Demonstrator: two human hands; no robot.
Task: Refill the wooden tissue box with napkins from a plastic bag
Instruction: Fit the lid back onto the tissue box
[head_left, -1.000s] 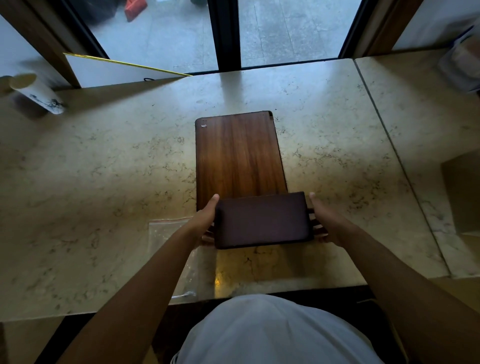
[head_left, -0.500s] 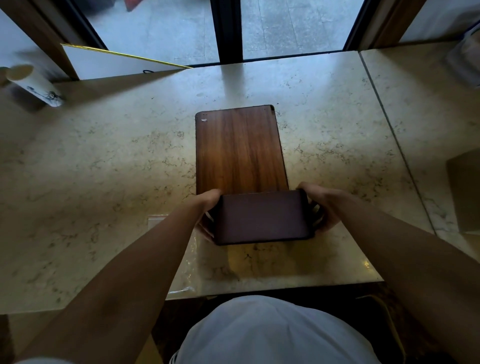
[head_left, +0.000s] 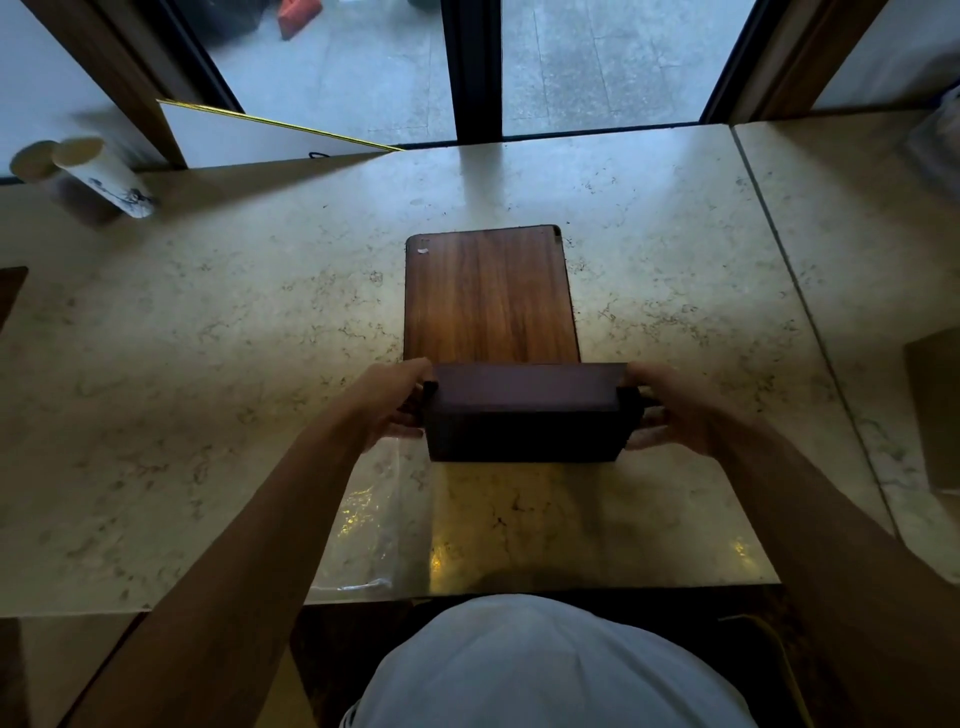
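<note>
Gripped at its two short ends, the dark rectangular wooden tissue box (head_left: 527, 413) was held between the left hand (head_left: 390, 402) and right hand (head_left: 675, 408). Beneath the left hand a clear plastic bag (head_left: 371, 514) lay flat; beyond the grip, a brown wooden lid panel (head_left: 488, 296) rested on the marble counter (head_left: 208, 364).

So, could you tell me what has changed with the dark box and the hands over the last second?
Both hands, left hand and right hand, keep gripping the ends of the dark box and have tipped it: earlier one broad face showed, now two faces show. The wooden panel and clear plastic bag on the countertop stayed put.
</note>
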